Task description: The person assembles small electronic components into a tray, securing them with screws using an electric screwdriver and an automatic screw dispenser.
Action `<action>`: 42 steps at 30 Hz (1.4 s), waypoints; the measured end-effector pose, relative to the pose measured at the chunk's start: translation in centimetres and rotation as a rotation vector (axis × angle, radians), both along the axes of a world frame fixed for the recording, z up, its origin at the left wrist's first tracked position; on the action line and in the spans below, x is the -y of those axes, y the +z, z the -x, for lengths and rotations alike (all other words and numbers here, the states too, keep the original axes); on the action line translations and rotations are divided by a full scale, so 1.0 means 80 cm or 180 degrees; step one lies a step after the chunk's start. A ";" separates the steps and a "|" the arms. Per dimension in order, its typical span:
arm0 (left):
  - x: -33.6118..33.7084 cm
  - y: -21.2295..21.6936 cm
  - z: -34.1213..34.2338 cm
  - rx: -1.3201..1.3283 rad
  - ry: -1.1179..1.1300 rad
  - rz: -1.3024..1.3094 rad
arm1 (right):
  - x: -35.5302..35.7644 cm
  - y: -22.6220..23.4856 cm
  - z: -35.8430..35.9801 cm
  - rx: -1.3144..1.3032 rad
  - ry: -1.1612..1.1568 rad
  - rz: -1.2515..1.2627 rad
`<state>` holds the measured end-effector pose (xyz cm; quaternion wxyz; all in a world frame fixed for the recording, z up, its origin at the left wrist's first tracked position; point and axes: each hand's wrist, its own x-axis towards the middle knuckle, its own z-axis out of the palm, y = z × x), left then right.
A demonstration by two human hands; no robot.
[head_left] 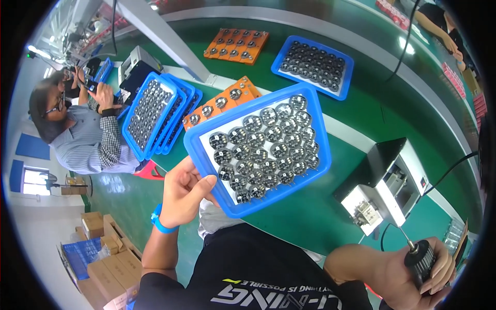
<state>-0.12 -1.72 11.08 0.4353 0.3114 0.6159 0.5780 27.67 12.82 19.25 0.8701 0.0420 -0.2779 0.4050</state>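
Observation:
My left hand (187, 192) grips the near left edge of a blue plastic tray (192, 150), thumb along the rim. The tray is lifted and tilted over the bench. Several rows of round, dark, shiny parts (273, 133) with small metal pins lie on its white bottom. My right hand (439, 268), at the lower right, has its fingers wrapped round the black handle of a screwdriver (421, 260). Its thin metal shaft points up and away toward a black-and-white box-shaped machine (385, 181). An orange fixture (251, 93) holding round parts is partly hidden behind the tray.
A second orange fixture (236, 44) and another filled blue tray (350, 67) stand farther back on the green bench. Stacked blue trays (181, 119) are at the left, near a seated person (85, 132). Cardboard boxes (116, 271) lie on the floor. A grey metal post (165, 39) rises behind.

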 end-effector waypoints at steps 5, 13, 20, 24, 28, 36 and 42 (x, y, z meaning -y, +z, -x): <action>-0.019 0.000 0.002 -0.0217 -0.0125 -0.0036 | 0.014 0.002 -0.009 -0.0159 -0.0091 -0.0075; -0.151 -0.012 -0.014 0.0086 -0.0274 -0.0031 | 0.006 -0.007 -0.022 -0.0318 0.0242 -0.0492; -0.283 -0.059 -0.087 0.0629 -0.0466 -0.0002 | 0.026 0.000 -0.014 -0.0210 0.0243 -0.0313; -0.338 -0.095 -0.128 0.1300 -0.0662 0.0064 | 0.034 0.001 -0.007 -0.0129 0.0196 -0.0345; -0.367 -0.119 -0.158 0.1811 -0.0788 -0.0037 | 0.040 -0.006 -0.008 0.0002 0.0097 -0.0323; -0.342 -0.072 -0.078 0.0970 -0.1408 0.0481 | 0.036 -0.006 -0.020 -0.0037 0.0067 -0.0304; -0.360 -0.098 0.077 -0.2624 0.0415 -0.0015 | 0.037 0.000 -0.015 -0.0078 0.0161 -0.0267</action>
